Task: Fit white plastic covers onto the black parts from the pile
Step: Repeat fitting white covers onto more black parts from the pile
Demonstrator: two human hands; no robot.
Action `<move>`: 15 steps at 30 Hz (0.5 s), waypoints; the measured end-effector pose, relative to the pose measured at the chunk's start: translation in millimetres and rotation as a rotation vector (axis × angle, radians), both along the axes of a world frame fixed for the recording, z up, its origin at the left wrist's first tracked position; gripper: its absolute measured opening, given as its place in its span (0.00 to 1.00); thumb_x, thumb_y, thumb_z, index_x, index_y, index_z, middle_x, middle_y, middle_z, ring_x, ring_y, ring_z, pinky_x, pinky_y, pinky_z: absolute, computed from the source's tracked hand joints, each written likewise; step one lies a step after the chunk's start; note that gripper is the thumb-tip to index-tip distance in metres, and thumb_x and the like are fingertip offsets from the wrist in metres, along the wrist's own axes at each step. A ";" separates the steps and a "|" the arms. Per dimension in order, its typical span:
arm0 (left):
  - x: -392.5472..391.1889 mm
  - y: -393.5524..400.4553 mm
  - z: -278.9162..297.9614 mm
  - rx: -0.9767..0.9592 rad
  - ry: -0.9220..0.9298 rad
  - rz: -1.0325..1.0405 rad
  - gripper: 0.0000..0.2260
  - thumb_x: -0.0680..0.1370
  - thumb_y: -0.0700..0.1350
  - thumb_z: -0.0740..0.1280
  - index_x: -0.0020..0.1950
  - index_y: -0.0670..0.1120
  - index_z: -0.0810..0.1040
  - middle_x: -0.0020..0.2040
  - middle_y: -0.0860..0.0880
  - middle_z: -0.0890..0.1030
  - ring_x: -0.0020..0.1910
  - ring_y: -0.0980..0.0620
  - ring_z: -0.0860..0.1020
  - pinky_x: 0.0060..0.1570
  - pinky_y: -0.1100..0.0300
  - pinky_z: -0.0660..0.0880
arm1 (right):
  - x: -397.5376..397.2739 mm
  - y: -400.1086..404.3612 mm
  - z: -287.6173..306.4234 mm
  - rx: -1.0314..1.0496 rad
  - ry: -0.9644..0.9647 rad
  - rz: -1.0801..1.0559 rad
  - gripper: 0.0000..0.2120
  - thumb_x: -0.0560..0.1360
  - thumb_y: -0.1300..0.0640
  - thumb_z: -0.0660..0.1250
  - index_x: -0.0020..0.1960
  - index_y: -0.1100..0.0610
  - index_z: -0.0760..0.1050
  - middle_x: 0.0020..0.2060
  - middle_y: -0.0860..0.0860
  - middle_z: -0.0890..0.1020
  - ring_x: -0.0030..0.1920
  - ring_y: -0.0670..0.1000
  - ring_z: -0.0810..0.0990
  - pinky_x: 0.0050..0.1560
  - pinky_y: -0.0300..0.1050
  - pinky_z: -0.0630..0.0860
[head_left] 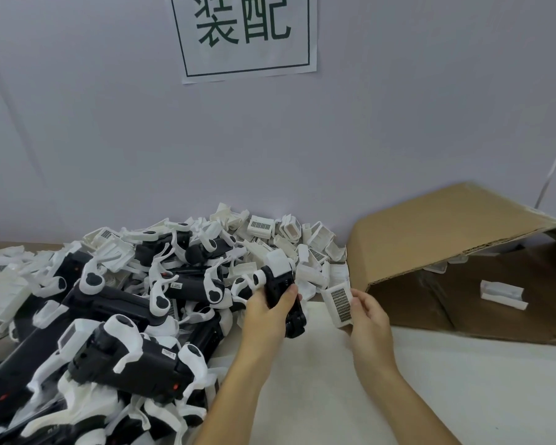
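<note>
You have a black part point(281, 295) in your left hand point(264, 313) and a white cover point(337, 303) in your right hand point(368, 311), both raised just above the table point(318, 380), in front of the pile point(126, 300) and beside the box point(446, 252).

The black part looks like a rigid moulded body, light enough for one hand, with a white cap already on its far end. Grip it round the middle, as you do now, so the near end stays free. Its surface looks smooth, so a firm wrap should serve better than a fingertip hold.

The cover is thin-walled plastic, very light, and probably flexes if squeezed. Its printed face is turned toward you. Hold it by the side walls, not across the open mouth, or you may pinch it out of shape and it won't seat. Thin clips or edges, if it has them, could crack when forced at an angle, so line it up square before pressing.

Your left hand is curled round the black part, thumb on top and fingers underneath. Your right hand pinches the cover between thumb and fingertips, with the other fingers loosely bent behind it. The two pieces are near each other but not touching.

More covers and black parts lie heaped against the wall, within reach on your left.
</note>
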State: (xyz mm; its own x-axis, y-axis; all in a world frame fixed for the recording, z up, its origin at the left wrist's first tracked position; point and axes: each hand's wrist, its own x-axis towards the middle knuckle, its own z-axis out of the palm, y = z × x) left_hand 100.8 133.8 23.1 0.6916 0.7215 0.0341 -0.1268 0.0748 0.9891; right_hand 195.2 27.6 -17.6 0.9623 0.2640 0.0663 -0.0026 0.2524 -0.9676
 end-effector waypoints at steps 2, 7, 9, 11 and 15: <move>-0.8 -1.3 0.2 -0.019 -0.011 -0.035 0.09 0.81 0.42 0.67 0.51 0.35 0.78 0.33 0.50 0.80 0.27 0.56 0.78 0.25 0.65 0.72 | -1.0 0.2 0.3 0.065 0.113 0.079 0.11 0.83 0.60 0.59 0.49 0.49 0.77 0.36 0.42 0.84 0.35 0.39 0.81 0.37 0.37 0.75; -1.5 -3.3 -0.7 -0.042 -0.024 -0.137 0.05 0.80 0.41 0.66 0.55 0.45 0.81 0.42 0.53 0.86 0.44 0.54 0.83 0.47 0.56 0.81 | -10.8 4.1 -8.0 -0.177 -0.177 0.087 0.16 0.76 0.55 0.73 0.59 0.50 0.72 0.46 0.45 0.81 0.41 0.36 0.80 0.37 0.30 0.74; -1.9 -5.5 1.2 -0.041 -0.018 -0.189 0.09 0.82 0.40 0.62 0.56 0.48 0.81 0.45 0.52 0.86 0.48 0.53 0.84 0.49 0.56 0.81 | -14.5 5.0 -6.6 -0.205 -0.268 -0.021 0.19 0.75 0.55 0.75 0.60 0.50 0.68 0.48 0.47 0.79 0.42 0.37 0.80 0.37 0.30 0.74; -2.4 -7.4 2.5 0.027 0.006 -0.199 0.10 0.83 0.40 0.61 0.58 0.48 0.80 0.50 0.50 0.87 0.52 0.52 0.84 0.49 0.61 0.80 | -15.0 4.6 -5.4 -0.187 -0.335 -0.108 0.18 0.75 0.54 0.73 0.59 0.51 0.67 0.47 0.47 0.79 0.42 0.37 0.79 0.37 0.30 0.74; -0.7 -5.6 0.6 0.094 0.012 -0.126 0.09 0.83 0.42 0.63 0.59 0.43 0.80 0.55 0.42 0.85 0.59 0.43 0.81 0.64 0.48 0.75 | -12.3 2.3 -0.5 -0.074 -0.257 -0.105 0.15 0.76 0.49 0.70 0.60 0.53 0.73 0.49 0.46 0.81 0.46 0.42 0.81 0.43 0.36 0.79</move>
